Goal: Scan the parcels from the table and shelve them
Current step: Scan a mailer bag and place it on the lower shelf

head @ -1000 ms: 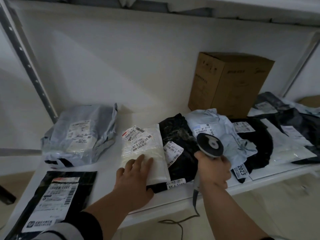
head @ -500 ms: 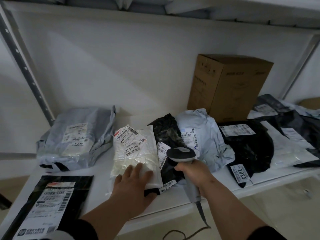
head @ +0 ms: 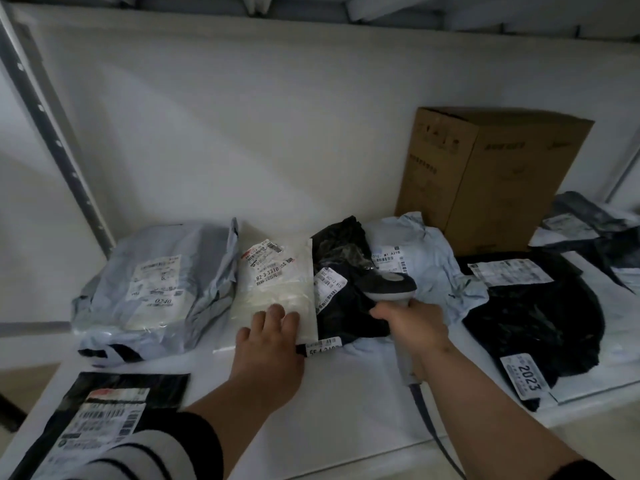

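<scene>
White wall (head: pixel 242 133), grey upright (head: pixel 52 133)

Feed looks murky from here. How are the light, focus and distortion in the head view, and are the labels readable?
Head view: dim and flat, no glare; black parcels lose their detail. Wide-angle bending shows on the upright at left. Focus is soft: 82-3-3310 on the white parcel under the left hand reads, finer print does not. Scanner in the right hand is slightly smeared.

Dark sleeves (head: pixel 194 441), white-striped on the left
</scene>
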A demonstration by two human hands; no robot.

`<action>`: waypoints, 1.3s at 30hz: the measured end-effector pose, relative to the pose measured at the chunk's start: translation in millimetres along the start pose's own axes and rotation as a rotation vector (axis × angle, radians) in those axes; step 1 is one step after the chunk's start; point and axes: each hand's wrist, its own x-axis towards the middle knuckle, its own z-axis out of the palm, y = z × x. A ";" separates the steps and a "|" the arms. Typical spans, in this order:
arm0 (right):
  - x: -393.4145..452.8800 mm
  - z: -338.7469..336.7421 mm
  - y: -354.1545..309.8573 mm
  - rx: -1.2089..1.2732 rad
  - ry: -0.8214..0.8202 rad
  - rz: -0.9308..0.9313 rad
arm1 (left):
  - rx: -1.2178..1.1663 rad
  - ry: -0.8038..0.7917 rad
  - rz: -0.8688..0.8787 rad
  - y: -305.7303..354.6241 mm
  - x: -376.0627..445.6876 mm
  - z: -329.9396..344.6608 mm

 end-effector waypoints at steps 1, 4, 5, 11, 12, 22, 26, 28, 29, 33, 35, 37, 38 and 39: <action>1.2 -0.4 0.6 0.017 -0.027 0.007 | -0.041 0.038 0.023 3.0 -3.5 1.2; 8.6 1.5 1.4 0.024 -0.130 0.035 | -0.124 0.047 0.096 10.5 -7.8 3.0; 12.1 2.7 0.8 0.029 -0.148 0.047 | -0.141 0.026 0.108 11.8 -6.6 3.3; 37.5 11.1 -11.0 0.164 -0.171 -0.037 | -0.140 -0.201 0.149 11.4 22.9 9.5; 41.2 14.0 -11.9 0.189 -0.158 -0.061 | -0.120 -0.257 0.120 10.9 30.1 10.9; 42.5 23.0 -7.5 0.279 -0.023 -0.070 | -0.237 -0.109 -0.038 8.7 34.3 22.9; 27.3 20.7 -7.2 0.247 -0.100 -0.043 | -0.268 -0.105 -0.094 14.7 18.1 14.3; 10.4 20.0 -9.1 0.230 -0.132 0.005 | -0.283 -0.147 -0.107 19.0 6.4 7.1; -0.2 19.3 -10.0 0.232 -0.148 0.037 | -0.294 -0.167 -0.115 20.9 0.0 2.2; -50.5 11.2 -13.1 0.232 -0.236 0.158 | -0.304 -0.267 -0.115 29.7 -32.4 -25.8; -79.6 1.8 -17.4 0.198 -0.275 0.196 | -0.298 -0.317 -0.110 33.0 -52.4 -44.8; -110.4 -10.4 -25.9 0.160 -0.302 0.229 | -0.286 -0.362 -0.115 33.6 -73.4 -69.0; -126.4 -17.3 -31.5 0.155 -0.312 0.243 | -0.284 -0.384 -0.125 33.0 -84.5 -83.0; -142.2 -24.7 -38.6 0.154 -0.324 0.249 | -0.285 -0.401 -0.139 31.9 -95.8 -98.4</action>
